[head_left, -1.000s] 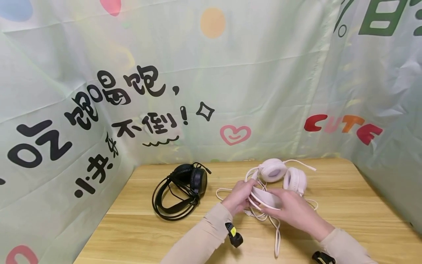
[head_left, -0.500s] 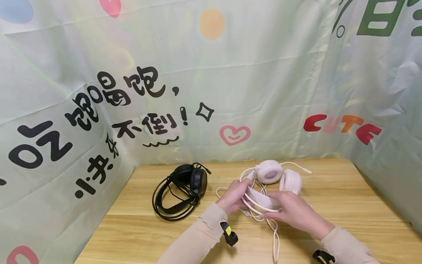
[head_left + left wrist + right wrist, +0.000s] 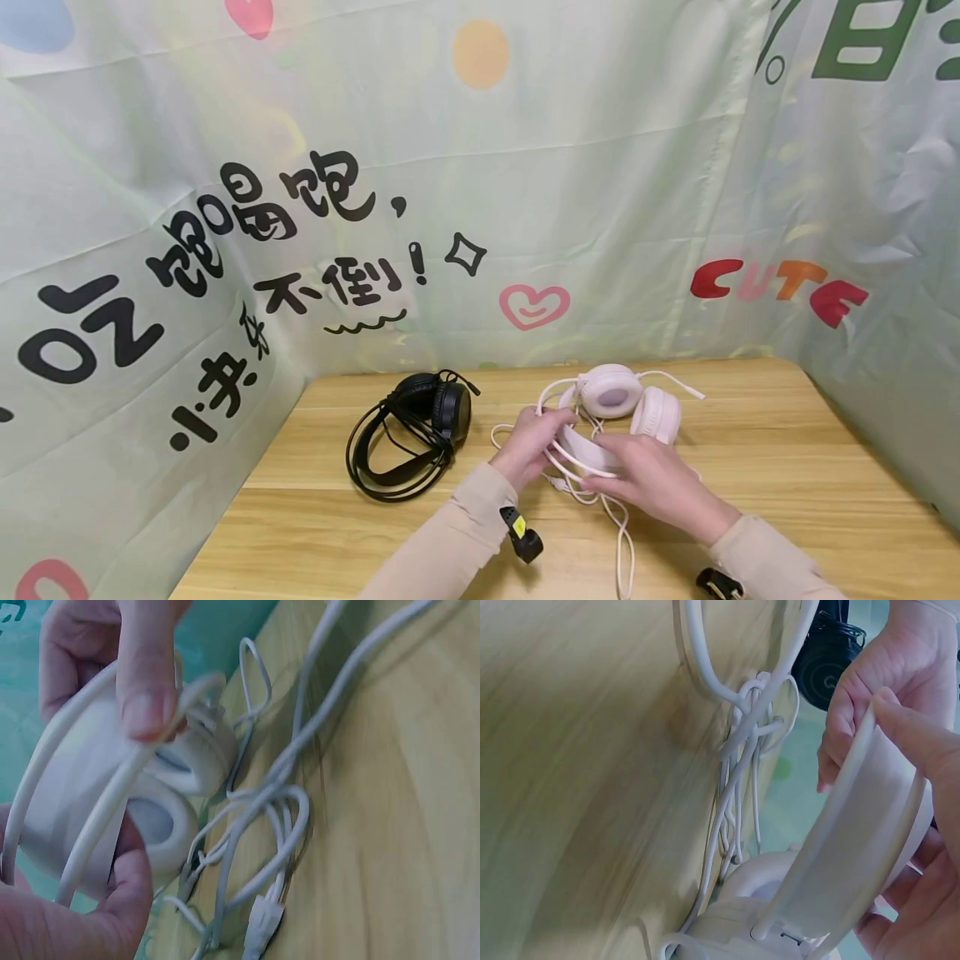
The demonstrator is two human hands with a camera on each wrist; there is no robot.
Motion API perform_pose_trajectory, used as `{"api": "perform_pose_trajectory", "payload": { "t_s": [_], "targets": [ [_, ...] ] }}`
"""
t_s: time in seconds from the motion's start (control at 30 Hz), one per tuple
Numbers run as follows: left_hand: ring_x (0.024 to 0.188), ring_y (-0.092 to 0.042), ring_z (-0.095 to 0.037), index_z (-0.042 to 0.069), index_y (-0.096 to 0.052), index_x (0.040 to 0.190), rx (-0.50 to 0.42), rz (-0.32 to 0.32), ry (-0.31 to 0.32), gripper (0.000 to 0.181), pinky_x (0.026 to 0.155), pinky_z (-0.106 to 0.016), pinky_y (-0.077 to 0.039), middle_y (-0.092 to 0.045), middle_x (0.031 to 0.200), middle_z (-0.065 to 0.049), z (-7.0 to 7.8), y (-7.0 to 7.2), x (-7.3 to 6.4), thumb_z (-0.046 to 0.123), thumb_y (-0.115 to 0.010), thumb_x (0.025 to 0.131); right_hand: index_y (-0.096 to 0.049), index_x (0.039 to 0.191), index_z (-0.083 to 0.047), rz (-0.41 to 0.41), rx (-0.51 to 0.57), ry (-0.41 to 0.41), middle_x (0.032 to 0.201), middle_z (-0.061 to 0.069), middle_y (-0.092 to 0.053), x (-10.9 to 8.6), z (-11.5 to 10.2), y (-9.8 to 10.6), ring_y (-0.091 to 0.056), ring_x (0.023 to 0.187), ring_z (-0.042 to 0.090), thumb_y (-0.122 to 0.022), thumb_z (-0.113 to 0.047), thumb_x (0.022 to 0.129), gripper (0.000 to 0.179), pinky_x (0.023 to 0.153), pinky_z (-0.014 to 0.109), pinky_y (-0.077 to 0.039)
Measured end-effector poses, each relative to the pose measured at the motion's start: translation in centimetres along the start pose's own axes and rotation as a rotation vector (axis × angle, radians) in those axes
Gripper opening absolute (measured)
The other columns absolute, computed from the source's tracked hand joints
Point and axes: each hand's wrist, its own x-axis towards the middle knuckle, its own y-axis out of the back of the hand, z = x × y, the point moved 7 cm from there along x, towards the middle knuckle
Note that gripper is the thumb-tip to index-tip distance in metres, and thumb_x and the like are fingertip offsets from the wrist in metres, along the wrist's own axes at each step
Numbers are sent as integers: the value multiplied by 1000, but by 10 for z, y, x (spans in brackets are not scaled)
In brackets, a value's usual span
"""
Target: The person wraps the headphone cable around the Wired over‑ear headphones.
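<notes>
Pale printed fabric [image 3: 615, 208] surrounds a wood-grain counter [image 3: 300, 533]. In the head view, both the left hand [image 3: 527, 446] and right hand [image 3: 658, 483] grip the headband of a white headset [image 3: 611, 392] right of a black headset [image 3: 455, 408]; whether its ear cups touch the counter is hard to tell. The left wrist view adds a white plug [image 3: 262, 922]; the right wrist view, a mark [image 3: 829, 681] on the black ear cup.

First headset [image 3: 442, 417] on table [image 3: 300, 533], left — second headset [image 3: 588, 451] to its right, cable [image 3: 276, 784] before it, cloth wall [image 3: 615, 208] behind.
</notes>
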Motion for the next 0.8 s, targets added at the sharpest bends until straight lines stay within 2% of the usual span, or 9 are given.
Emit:
{"api": "perform_pose_trajectory", "payload": {
  "t_s": [0.13, 0.23, 0.33, 0.43, 0.53, 0.6, 0.67, 0.8],
  "targets": [
    [65, -54, -11, 10, -58, 100, -49, 42, -34, 25, 52, -23, -48, -56, 83, 1, -1, 0, -4, 9, -77, 84, -63, 92, -25, 24, -18, 37, 73, -20, -51, 0, -3, -2, -43, 64, -4, -88, -42, 86, 31, 55, 20, -34],
    [64, -53, -12, 8, -53, 109, -69, 43, -8, 34, 49, -22, -47, -56, 86, -1, -4, -1, -7, 9, -76, 85, -63, 91, -26, 44, -35, 73, 74, -21, -53, -1, -6, -3, -45, 66, -5, -88, -40, 85, 30, 56, 20, -36],
    [60, -50, -12, 8, -50, 110, -63, 23, 26, 29, 44, -21, -45, -53, 84, -2, -6, -1, -7, 5, -68, 87, -65, 92, -27, 72, -54, 111, 77, -22, -57, -2, -10, -4, -50, 70, -5, -90, -37, 84, 28, 59, 21, -42],
    [71, -50, -15, 6, -49, 107, -75, 15, 37, 27, 55, -21, -46, -50, 91, -4, -4, 0, -7, -2, -58, 84, -68, 94, -27, 88, -84, 157, 80, -22, -62, -2, -15, -8, -54, 73, -3, -91, -35, 82, 27, 63, 23, -47],
    [86, -47, -19, 3, -50, 107, -69, 40, 19, 31, 70, -25, -44, -48, 102, -6, 0, 2, -7, -7, -53, 78, -71, 98, -26, 101, -129, 208, 84, -19, -67, -1, -23, -12, -59, 75, 0, -92, -32, 82, 28, 66, 27, -52],
    [89, -46, -20, -1, -52, 108, -44, 67, -2, 33, 73, -26, -43, -48, 104, -6, 4, 3, -6, -8, -52, 76, -71, 100, -25, 110, -158, 227, 84, -17, -68, 0, -28, -14, -61, 75, 3, -92, -30, 82, 28, 67, 29, -53],
    [87, -46, -19, -4, -56, 109, -12, 102, -17, 33, 73, -26, -42, -50, 101, -6, 7, 4, -4, -8, -53, 77, -71, 101, -25, 115, -178, 233, 86, -15, -70, 1, -32, -15, -64, 76, 5, -92, -29, 82, 28, 70, 31, -56],
    [75, -47, -13, -5, -64, 109, 50, 162, -25, 21, 66, -24, -40, -52, 88, 0, 11, 5, -2, -4, -59, 88, -73, 107, -22, 101, -195, 219, 93, -10, -75, 4, -37, -17, -70, 81, 10, -91, -28, 83, 31, 76, 37, -60]
  ]
}}
